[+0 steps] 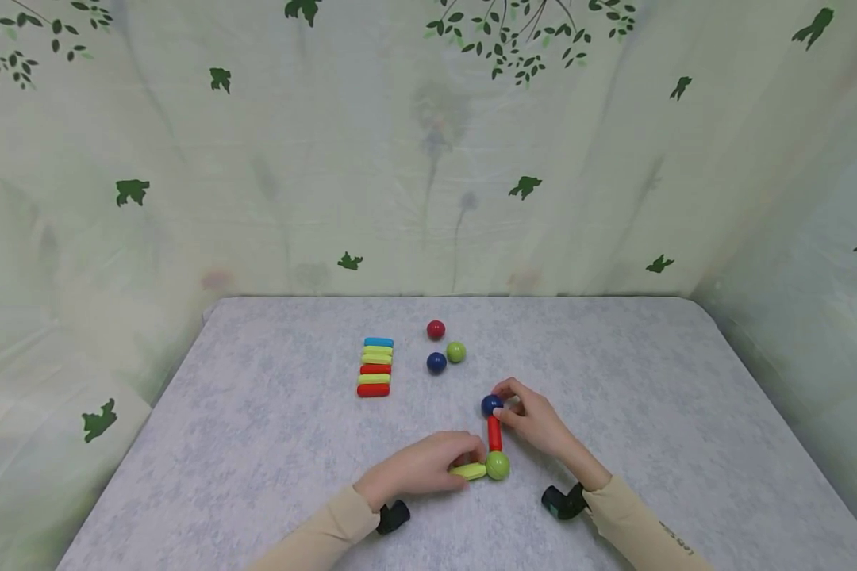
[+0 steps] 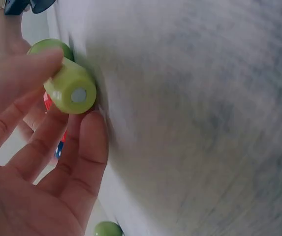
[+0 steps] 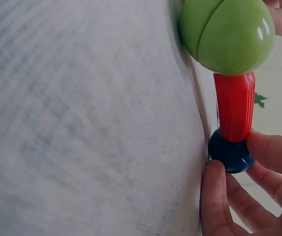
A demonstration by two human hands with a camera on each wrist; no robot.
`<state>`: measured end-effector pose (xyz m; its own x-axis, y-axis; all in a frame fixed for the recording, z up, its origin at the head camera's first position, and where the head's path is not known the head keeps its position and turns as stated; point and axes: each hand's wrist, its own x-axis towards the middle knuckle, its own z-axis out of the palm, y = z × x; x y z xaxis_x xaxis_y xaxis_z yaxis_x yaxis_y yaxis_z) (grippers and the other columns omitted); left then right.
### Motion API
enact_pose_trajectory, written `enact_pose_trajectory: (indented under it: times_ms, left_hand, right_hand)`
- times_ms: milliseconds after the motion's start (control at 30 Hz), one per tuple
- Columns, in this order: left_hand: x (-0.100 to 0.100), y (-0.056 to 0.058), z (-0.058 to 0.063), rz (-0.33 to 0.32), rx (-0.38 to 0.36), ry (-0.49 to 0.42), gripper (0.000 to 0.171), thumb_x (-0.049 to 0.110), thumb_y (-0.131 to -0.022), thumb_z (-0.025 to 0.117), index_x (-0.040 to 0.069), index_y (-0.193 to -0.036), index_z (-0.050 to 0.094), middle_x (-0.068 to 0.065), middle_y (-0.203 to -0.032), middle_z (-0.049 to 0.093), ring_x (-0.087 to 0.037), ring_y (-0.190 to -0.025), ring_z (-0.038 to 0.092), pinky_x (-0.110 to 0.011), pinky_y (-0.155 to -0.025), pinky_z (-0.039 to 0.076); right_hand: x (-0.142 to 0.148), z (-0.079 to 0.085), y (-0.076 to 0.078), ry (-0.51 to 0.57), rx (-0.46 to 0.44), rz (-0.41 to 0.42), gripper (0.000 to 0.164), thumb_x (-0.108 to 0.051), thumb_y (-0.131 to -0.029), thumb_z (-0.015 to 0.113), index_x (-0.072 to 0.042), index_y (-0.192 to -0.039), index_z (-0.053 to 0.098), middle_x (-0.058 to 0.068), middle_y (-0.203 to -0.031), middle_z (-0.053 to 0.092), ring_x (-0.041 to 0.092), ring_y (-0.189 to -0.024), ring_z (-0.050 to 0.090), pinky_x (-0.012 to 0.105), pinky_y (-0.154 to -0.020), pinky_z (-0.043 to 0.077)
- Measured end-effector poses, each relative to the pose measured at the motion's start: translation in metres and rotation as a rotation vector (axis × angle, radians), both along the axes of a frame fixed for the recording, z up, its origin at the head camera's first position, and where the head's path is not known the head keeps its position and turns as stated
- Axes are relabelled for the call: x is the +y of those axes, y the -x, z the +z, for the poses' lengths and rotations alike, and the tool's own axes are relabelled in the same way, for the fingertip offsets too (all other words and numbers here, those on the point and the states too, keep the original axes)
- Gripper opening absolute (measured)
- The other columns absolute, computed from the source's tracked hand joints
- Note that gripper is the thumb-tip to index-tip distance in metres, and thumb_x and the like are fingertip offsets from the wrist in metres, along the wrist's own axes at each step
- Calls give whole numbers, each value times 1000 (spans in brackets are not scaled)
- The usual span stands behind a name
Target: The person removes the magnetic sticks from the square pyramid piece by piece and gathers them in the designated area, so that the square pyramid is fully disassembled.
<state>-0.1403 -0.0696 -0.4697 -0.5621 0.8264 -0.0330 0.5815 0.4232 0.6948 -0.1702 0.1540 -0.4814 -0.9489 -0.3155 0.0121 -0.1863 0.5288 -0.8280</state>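
In the head view my left hand [image 1: 428, 464] pinches a yellow-green rod [image 1: 470, 471] whose right end touches a green ball [image 1: 497, 465]. A red rod [image 1: 495, 434] runs from that ball away from me to a blue ball [image 1: 492, 405]. The fingers and thumb of my right hand [image 1: 536, 419] grip the blue ball. In the left wrist view the yellow-green rod [image 2: 74, 88] points its free end, with a round silver spot, at the camera. The right wrist view shows the ridged red rod [image 3: 235, 105] between the green ball [image 3: 229, 34] and the blue ball [image 3: 231, 151].
Farther back lie a loose red ball [image 1: 436, 329], a green ball [image 1: 456, 351] and a blue ball [image 1: 436, 363]. Left of them several red, yellow-green and blue rods [image 1: 375, 369] form a column. All rest on a grey table [image 1: 271, 412] before a leaf-patterned curtain [image 1: 371, 159].
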Motion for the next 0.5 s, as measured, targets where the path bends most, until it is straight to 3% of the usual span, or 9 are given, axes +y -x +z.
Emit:
enact_pose_trajectory:
  times_ms: [500]
  left_hand:
    - [3, -3, 5, 55, 63, 43, 24, 9, -87, 67, 22, -106, 62, 13, -87, 51, -1, -75, 50, -17, -68, 44]
  right_hand:
    - [0, -2, -1, 2, 4, -8, 22, -9, -91, 64, -11, -111, 57, 8, -109, 61, 14, -73, 57, 31, -69, 48]
